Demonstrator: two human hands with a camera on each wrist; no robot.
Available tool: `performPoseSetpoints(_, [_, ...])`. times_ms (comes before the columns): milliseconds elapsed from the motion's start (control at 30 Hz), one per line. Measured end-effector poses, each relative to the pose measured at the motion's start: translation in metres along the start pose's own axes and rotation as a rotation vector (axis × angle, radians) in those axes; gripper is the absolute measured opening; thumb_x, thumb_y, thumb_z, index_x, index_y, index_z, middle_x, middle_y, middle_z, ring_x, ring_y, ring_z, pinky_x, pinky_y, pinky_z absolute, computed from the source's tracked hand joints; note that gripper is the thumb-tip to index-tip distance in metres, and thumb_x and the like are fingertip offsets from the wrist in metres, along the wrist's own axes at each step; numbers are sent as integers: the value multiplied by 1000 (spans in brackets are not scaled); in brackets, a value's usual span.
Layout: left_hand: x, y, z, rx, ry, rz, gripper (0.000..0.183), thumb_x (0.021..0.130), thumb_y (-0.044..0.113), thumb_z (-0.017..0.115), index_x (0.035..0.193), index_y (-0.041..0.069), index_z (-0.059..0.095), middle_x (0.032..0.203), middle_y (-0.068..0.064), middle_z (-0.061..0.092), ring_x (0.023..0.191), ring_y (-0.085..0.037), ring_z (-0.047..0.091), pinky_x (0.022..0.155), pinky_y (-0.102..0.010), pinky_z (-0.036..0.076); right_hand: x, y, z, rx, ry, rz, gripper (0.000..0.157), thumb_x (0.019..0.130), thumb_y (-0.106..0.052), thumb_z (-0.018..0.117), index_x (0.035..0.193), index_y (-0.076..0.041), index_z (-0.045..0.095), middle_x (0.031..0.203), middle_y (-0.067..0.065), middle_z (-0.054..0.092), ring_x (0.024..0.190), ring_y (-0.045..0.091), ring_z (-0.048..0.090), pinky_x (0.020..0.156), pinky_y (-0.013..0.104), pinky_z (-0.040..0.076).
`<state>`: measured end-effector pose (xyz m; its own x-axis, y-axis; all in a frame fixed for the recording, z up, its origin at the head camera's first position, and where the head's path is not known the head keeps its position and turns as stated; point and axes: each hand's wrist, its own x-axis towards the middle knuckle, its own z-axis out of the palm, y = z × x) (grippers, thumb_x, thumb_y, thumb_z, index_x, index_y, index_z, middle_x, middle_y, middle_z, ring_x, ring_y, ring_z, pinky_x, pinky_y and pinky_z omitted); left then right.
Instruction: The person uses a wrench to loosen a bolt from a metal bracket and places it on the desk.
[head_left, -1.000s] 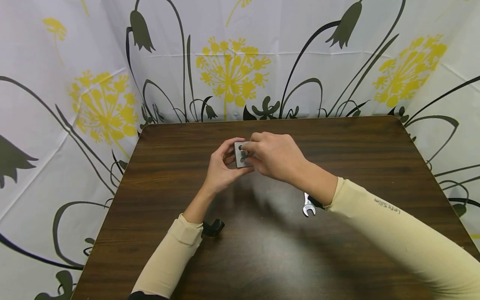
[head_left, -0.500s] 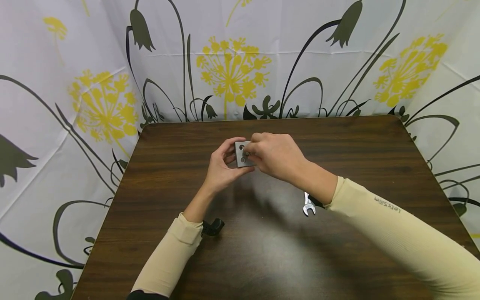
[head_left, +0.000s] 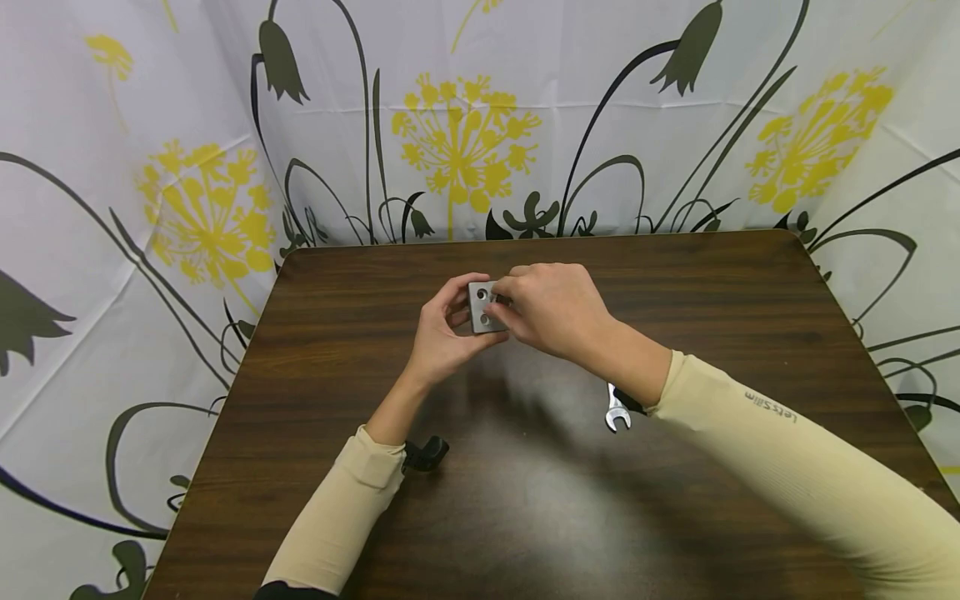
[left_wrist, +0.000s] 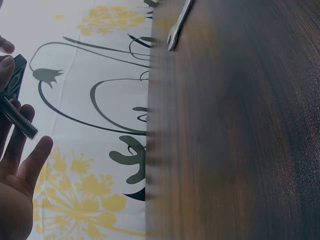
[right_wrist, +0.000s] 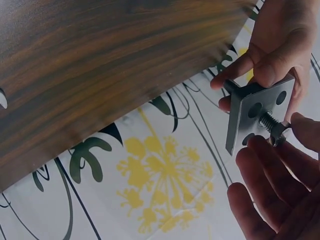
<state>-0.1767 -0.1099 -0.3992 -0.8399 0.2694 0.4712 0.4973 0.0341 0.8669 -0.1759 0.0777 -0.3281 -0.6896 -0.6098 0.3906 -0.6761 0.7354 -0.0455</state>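
Note:
Near the far middle of the table, my left hand grips a small grey metal plate by its edges. Several round holes go through the plate, as the right wrist view shows. A hex bolt passes through one hole, and its head stands off the plate's face with some thread showing between. My right hand pinches the bolt's head between thumb and fingers. On the plate's other side, the threaded end of the bolt sticks out past the left fingers in the left wrist view.
An open-ended wrench lies on the dark wooden table, partly hidden under the right wrist. A black wrist camera juts from the left wrist. Behind the table hangs a white flowered curtain.
My right fingers and thumb have shifted round the bolt's head while the right hand has stayed at the plate. My left hand and the plate have hardly moved.

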Motion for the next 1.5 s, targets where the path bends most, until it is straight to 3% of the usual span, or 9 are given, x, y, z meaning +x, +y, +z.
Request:
performPoseSetpoints(233, [0, 0, 1, -14, -2, -15, 69, 67, -14, 83, 128, -5, 54, 114, -20, 66, 103, -22, 65, 86, -39, 56, -1, 0, 2, 20, -10, -41, 8, 88, -22, 74, 94, -19, 76, 73, -4, 57, 61, 14, 55, 46, 33, 45])
performPoseSetpoints(367, [0, 0, 1, -20, -6, -12, 70, 66, -15, 83, 128, -5, 54, 114, -20, 65, 103, -23, 65, 86, -42, 55, -3, -1, 3, 30, 12, -73, 9, 86, -14, 74, 91, -21, 77, 74, -3, 55, 58, 14, 53, 45, 32, 44])
performPoseSetpoints(600, [-2, -29, 0, -24, -9, -15, 73, 66, -12, 85, 131, -1, 53, 114, -12, 67, 101, -23, 67, 85, -38, 56, -6, 0, 6, 11, 19, -89, 14, 85, -12, 75, 94, -22, 77, 80, -3, 59, 56, 15, 55, 43, 33, 44])
performPoseSetpoints(767, [-2, -10, 2, -26, 1, -23, 71, 66, -15, 83, 129, -5, 53, 113, -20, 66, 100, -23, 66, 84, -35, 56, -4, 0, 3, 22, 11, -34, 22, 88, -28, 75, 107, -18, 75, 83, -3, 62, 58, 13, 56, 44, 32, 45])
performPoseSetpoints(933, [-1, 0, 2, -11, 6, -30, 69, 67, -15, 83, 129, -9, 52, 113, -22, 65, 101, -22, 66, 84, -35, 56, -2, 1, 1, 14, 20, 29, 22, 90, -36, 71, 95, -16, 77, 76, -5, 63, 59, 14, 57, 45, 33, 45])
performPoseSetpoints(1233, [-2, -1, 2, -24, 7, -36, 70, 66, -16, 83, 129, -7, 53, 114, -20, 65, 101, -22, 65, 84, -35, 56, -3, 2, 3, 49, 8, -55, 3, 87, -19, 75, 90, -19, 76, 74, -3, 57, 58, 14, 55, 47, 32, 45])
performPoseSetpoints(1400, [-1, -2, 2, -29, 1, -28, 70, 65, -17, 82, 128, -8, 52, 113, -21, 65, 100, -21, 66, 83, -36, 56, -4, 2, 4, 32, 11, -126, 21, 84, -3, 70, 94, -19, 77, 86, -3, 62, 66, 15, 60, 45, 33, 46])
performPoseSetpoints(1500, [-1, -2, 2, -25, -4, -27, 70, 66, -17, 83, 128, -8, 52, 113, -20, 66, 99, -20, 66, 84, -37, 56, -4, 3, 3, 19, 14, -134, 22, 82, -4, 72, 97, -19, 77, 90, -3, 64, 69, 15, 61, 46, 33, 47])
